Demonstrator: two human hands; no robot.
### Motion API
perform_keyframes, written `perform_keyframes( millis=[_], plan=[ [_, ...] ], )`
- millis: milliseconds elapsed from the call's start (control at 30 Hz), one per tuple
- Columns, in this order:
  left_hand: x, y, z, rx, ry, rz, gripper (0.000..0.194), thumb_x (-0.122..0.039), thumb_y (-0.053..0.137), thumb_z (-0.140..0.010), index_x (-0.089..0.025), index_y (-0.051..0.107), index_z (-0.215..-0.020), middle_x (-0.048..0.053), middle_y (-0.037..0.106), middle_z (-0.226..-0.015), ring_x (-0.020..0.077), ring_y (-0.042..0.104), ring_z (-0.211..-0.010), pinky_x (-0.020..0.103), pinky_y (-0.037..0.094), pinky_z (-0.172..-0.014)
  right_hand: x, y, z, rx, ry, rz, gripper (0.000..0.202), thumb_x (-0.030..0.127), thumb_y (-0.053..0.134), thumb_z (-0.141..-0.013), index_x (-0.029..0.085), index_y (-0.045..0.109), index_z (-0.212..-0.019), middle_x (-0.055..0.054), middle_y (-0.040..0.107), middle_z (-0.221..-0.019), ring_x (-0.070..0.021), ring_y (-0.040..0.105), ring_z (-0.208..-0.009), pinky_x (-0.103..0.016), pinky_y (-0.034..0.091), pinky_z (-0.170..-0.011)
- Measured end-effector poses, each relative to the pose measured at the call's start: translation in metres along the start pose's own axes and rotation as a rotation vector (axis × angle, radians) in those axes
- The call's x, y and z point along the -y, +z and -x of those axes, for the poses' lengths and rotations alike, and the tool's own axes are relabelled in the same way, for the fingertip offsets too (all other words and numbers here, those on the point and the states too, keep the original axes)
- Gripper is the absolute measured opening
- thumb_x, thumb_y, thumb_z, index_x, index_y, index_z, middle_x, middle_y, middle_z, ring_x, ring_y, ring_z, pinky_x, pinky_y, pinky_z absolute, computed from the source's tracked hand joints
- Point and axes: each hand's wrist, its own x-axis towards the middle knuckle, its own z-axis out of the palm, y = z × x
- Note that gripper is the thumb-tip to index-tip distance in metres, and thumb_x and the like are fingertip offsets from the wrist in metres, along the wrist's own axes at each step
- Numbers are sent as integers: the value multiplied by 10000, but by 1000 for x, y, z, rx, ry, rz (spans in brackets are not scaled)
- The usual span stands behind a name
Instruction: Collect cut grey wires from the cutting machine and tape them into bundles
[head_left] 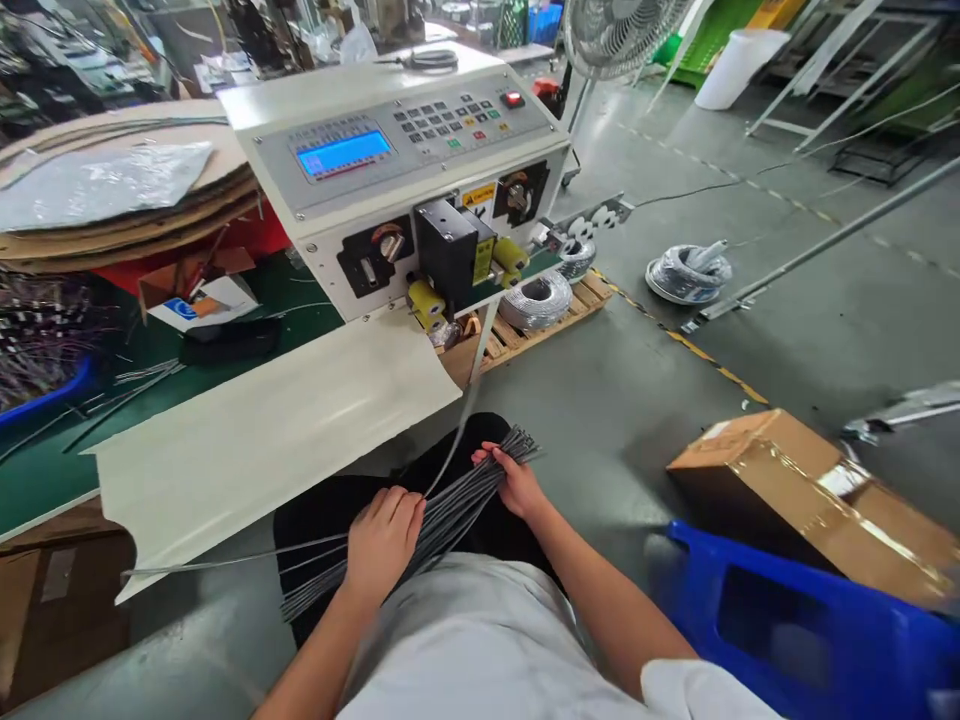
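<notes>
A bundle of cut grey cables (457,505) lies across my lap, slanting from lower left to upper right. My right hand (514,478) is wrapped round it near its upper right end, where the cable tips fan out a little. Over the middle of the bundle, my left hand (386,540) has its fingers curled round the cables. A few longer strands (247,555) stick out to the left from under that hand, apart from the main bundle. In front of me stands a wire cutting machine (409,160) with a lit blue display (343,153).
A cream metal chute (277,430) slopes from the machine toward my left. Cable coils (536,300) sit on a wooden pallet (517,340) beneath it. To my right are a blue plastic chair (697,590) and a cardboard box (795,490). A fan (622,35) stands behind.
</notes>
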Motion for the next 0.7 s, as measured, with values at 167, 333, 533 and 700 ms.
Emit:
perform_keyframes(
  millis=[167, 333, 533, 700],
  plan=[
    [-16, 45, 17, 282, -53, 109, 269, -313, 379, -994, -228, 617, -900, 22, 629, -892, 157, 587, -858, 277, 423, -696, -1, -1, 2, 25, -35, -12, 344, 358, 781, -743, 169, 704, -1019, -88, 760, -997, -239, 711, -981, -442, 473, -1018],
    [-10, 49, 26, 308, -113, 122, 294, -344, 349, -1002, -231, 615, -948, 29, 614, -914, 161, 579, -886, 271, 420, -716, -3, -5, 0, 61, -47, -35, 256, 321, 754, -765, 189, 705, -979, -54, 762, -956, -227, 708, -959, -442, 480, -1006],
    [-5, 60, 28, 318, -133, 172, 327, -358, 333, -1007, -222, 629, -989, 33, 604, -910, 158, 581, -880, 276, 440, -784, -4, -8, -1, 79, -47, -39, 243, 287, 756, -748, 210, 717, -975, -23, 750, -900, -204, 695, -931, -412, 490, -992],
    [-7, 69, 24, 349, -126, 228, 348, -380, 320, -1008, -222, 629, -983, 31, 604, -928, 162, 580, -897, 289, 451, -823, -4, -5, 0, 98, -68, -32, 235, 283, 784, -743, 220, 722, -960, 3, 706, -798, -174, 677, -843, -360, 522, -897]
  ],
)
